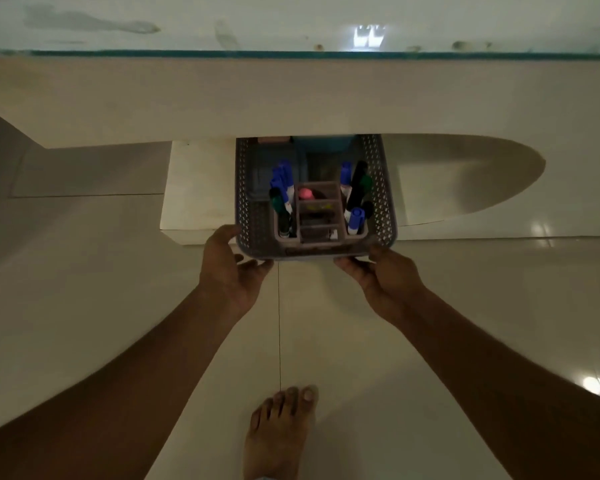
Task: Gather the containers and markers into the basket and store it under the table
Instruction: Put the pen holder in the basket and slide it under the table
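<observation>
A grey perforated basket [248, 202] sits on the floor, its far end tucked under the table's front edge [291, 98]. Inside stands a brown divided organiser [317, 220] with blue-capped markers [355, 220], dark and green markers [359, 185] and a pink-capped item [305, 194]. A teal container [323, 143] shows at the basket's far end, partly hidden by the table. My left hand [227, 268] touches the basket's near left corner, fingers loosely bent. My right hand [383, 275] touches the near right corner in the same way.
The table has a glass top with a teal edge [291, 53] and a pale base block [198, 192] left of the basket. Glossy pale floor tiles lie all around. My bare foot [281, 431] stands on the tiles near the bottom middle.
</observation>
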Demonstrator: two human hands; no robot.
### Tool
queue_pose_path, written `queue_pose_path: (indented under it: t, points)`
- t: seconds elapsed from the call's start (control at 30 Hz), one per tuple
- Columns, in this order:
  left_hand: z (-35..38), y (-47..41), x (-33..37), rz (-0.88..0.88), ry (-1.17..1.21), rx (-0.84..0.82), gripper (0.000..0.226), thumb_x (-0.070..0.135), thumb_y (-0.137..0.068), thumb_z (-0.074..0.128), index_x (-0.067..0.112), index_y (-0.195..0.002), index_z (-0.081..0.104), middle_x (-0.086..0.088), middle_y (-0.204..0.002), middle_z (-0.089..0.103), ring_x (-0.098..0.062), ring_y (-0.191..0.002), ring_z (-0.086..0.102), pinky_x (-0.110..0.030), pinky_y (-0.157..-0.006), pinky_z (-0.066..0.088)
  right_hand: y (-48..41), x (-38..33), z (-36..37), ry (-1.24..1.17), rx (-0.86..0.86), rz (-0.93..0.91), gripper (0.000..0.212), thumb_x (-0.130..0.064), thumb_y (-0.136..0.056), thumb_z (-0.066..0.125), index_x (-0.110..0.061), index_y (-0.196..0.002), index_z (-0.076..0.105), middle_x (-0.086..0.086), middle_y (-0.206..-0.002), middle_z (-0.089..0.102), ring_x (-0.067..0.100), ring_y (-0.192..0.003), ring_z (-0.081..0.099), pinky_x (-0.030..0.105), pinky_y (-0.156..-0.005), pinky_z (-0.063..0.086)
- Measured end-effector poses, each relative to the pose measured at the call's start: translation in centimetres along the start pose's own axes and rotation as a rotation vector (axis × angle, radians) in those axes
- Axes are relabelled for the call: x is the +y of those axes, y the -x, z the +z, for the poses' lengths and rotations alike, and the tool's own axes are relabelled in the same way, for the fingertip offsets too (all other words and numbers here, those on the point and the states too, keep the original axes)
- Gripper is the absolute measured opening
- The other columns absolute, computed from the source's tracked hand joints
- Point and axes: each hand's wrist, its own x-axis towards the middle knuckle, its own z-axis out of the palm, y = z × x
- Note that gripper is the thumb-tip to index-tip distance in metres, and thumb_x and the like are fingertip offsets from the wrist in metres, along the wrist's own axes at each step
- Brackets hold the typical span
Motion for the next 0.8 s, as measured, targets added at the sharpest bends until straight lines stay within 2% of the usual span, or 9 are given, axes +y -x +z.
queue_pose_path:
  t: [0.07,0.17,0.37,0.6,0.8]
  points:
    - [1.0,-0.8,0.8,0.034,0.019,-0.01,0.054,0.019,-0.08,0.064,0.002,-0.13,0.053,-0.023,-0.135,0.051,-0.037,-0.118,0.058,-0.049,-0.087,0.056,-1.1,-0.8,1.3,-0.01,0.012,0.006,0.026,0.0,-0.101,0.044,0.007,-0.125,0.052,0.026,-0.128,0.057,0.043,-0.116,0.059,0.048,-0.088,0.057]
    - [2.4,-1.9,1.5,0.06,0.035,-0.063,0.052,0.023,-0.083,0.06,0.002,-0.129,0.052,-0.022,-0.132,0.054,-0.035,-0.116,0.06,-0.046,-0.092,0.055,-2.1,-2.1,2.9,0.024,0.009,0.005,0.015,0.004,-0.098,0.047,0.004,-0.107,0.058,0.025,-0.124,0.061,0.04,-0.114,0.061,0.047,-0.094,0.054]
    - [4.5,-3.1,4.2,0.102,0.062,-0.044,0.049,0.021,-0.082,0.053,0.002,-0.127,0.051,-0.02,-0.134,0.051,-0.034,-0.117,0.059,-0.047,-0.1,0.05,-3.6,-3.2,5.1,0.098,-0.043,-0.011,0.029,0.006,-0.096,0.045,0.005,-0.124,0.053,0.024,-0.114,0.065,0.035,-0.111,0.063,0.044,-0.097,0.052]
    - [5.2,-3.8,5.5,0.108,-0.003,-0.077,0.049,0.024,-0.085,0.051,0.002,-0.129,0.051,-0.018,-0.12,0.053,-0.033,-0.114,0.06,-0.046,-0.097,0.052,-4.5,-3.5,6.4,0.17,-0.078,-0.029,0.026,0.005,-0.098,0.043,0.0,-0.122,0.053,0.022,-0.109,0.063,0.032,-0.108,0.062,0.046,-0.102,0.048]
    - [5.5,-3.4,5.6,0.101,-0.003,-0.098,0.048,0.022,-0.087,0.05,0.001,-0.13,0.05,-0.02,-0.132,0.05,-0.034,-0.123,0.055,-0.046,-0.098,0.052,-4.6,-4.0,6.8,0.216,-0.082,-0.047,0.02,0.004,-0.098,0.042,-0.001,-0.113,0.054,0.017,-0.097,0.062,0.029,-0.101,0.06,0.046,-0.102,0.048]
